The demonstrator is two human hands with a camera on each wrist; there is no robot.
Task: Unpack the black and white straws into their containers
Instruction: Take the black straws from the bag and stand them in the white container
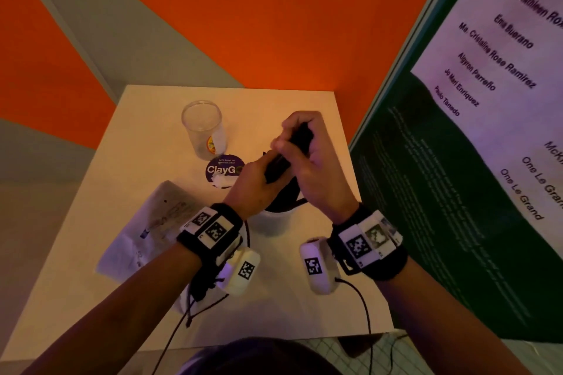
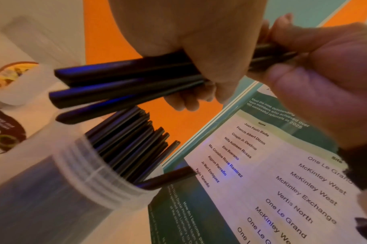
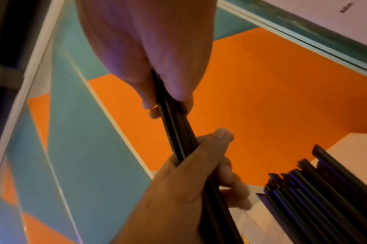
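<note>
Both hands hold one bundle of black straws [image 1: 285,158] above a translucent container [image 1: 275,216] that stands full of black straws [image 2: 132,143]. My left hand [image 1: 259,175] grips the bundle's near end; my right hand [image 1: 297,134] grips its far end. In the left wrist view the bundle [image 2: 120,82] sticks out past the left hand [image 2: 191,49], with the right hand [image 2: 324,62] beyond. The right wrist view shows the straws [image 3: 174,132] running between both hands. One bent straw [image 2: 168,177] hangs over the container's rim. An empty clear cup [image 1: 203,128] stands at the back left.
A crumpled white paper packet [image 1: 152,222] lies at the table's left, partly under my left forearm. A round ClayGo sticker [image 1: 224,170] sits mid-table. A green and white poster board [image 1: 457,161] stands close along the right edge. Orange wall runs behind the table [image 1: 304,307].
</note>
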